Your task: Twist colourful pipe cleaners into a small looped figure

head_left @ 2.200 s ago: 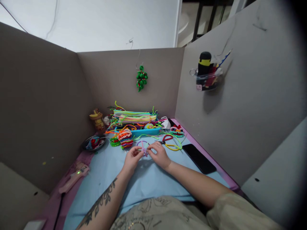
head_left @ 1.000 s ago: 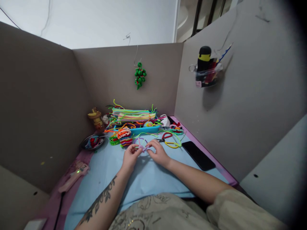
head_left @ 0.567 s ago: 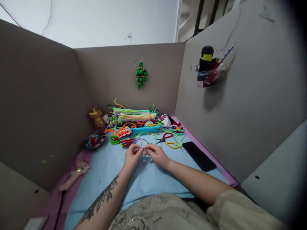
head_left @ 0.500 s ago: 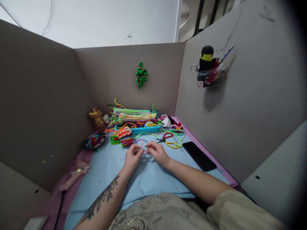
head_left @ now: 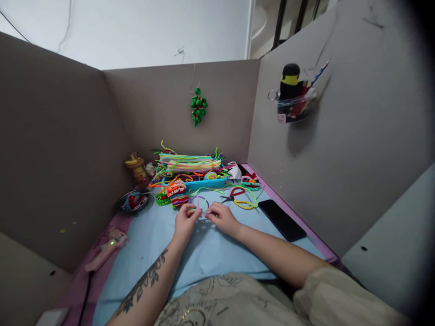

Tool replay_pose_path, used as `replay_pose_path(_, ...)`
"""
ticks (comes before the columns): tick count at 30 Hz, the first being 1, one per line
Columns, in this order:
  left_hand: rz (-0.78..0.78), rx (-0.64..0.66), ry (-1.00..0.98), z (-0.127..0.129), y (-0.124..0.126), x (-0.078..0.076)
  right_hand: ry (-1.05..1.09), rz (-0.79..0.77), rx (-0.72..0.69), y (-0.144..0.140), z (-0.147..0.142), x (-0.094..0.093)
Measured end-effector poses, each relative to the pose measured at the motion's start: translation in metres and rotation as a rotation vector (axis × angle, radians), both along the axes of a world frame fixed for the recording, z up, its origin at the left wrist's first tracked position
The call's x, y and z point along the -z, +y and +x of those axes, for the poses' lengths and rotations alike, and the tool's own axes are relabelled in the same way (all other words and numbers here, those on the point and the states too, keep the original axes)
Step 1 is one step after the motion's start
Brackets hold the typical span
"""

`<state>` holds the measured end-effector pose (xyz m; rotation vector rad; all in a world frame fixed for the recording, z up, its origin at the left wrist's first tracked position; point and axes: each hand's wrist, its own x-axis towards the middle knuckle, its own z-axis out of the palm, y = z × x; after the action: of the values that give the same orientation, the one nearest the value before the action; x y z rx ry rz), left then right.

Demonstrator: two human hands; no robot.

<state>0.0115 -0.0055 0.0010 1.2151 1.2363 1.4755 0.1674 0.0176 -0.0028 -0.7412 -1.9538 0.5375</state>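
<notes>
Between my hands is a purple pipe cleaner bent into a ring (head_left: pixel 205 200), with pink and pale strands crossing inside it. My left hand (head_left: pixel 187 219) pinches the ring's near left side between thumb and fingers. On the near right side, my right hand (head_left: pixel 222 217) has its thumb and fingertips closed on the purple pipe cleaner. Fingers cover part of the ring's lower edge. Just beyond my right hand lie scissors (head_left: pixel 242 202) with red and yellow handles. Crocheted-looking colourful pieces (head_left: pixel 177 194) sit beyond my left hand.
A blue tray (head_left: pixel 207 183) heaped with pipe cleaners (head_left: pixel 190 162) stands at the back. A black phone (head_left: pixel 282 220) lies on the right, a pink glue gun (head_left: pixel 108 249) on the left. A metal bowl (head_left: pixel 118 205) holds colourful bits. Grey panels (head_left: pixel 183 104) enclose three sides.
More of the purple ring shows above my fingers, tilted more towards the camera. My hands stay in nearly the same place, both still pinching it. The view has shifted slightly.
</notes>
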Motion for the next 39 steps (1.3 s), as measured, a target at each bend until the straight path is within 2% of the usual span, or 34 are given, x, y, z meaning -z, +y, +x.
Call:
replay_pose_path(4, 0.027, 0.029, 0.038, -0.001, 0.001, 0.002, -0.012, 0.047, -0.004, 0.000, 0.001, -0.003)
replay_pose_path(12, 0.075, 0.012, 0.097, -0.003, 0.003, 0.005, -0.045, 0.013, -0.015, -0.003, 0.001, -0.004)
replay_pose_path(19, 0.083, 0.243, 0.204, 0.000, 0.000, 0.007, 0.028, 0.089, 0.093, 0.004, 0.009, -0.012)
replay_pose_path(21, 0.074, 0.266, 0.201, 0.001, -0.001, 0.006, 0.036, 0.094, 0.112, 0.005, 0.011, -0.015)
replay_pose_path(26, -0.004, 0.236, 0.096, 0.001, 0.000, 0.004, 0.066, 0.007, 0.068, 0.007, 0.014, -0.018)
replay_pose_path(30, -0.021, 0.154, -0.012, -0.002, 0.002, 0.002, 0.144, -0.075, 0.063, 0.013, 0.016, -0.012)
replay_pose_path(34, -0.006, 0.112, -0.030, -0.003, 0.002, 0.001, 0.109, -0.042, 0.094, 0.012, 0.010, -0.005)
replay_pose_path(39, 0.010, 0.120, 0.073, 0.001, -0.001, 0.002, 0.057, 0.024, 0.159, 0.003, 0.002, -0.006)
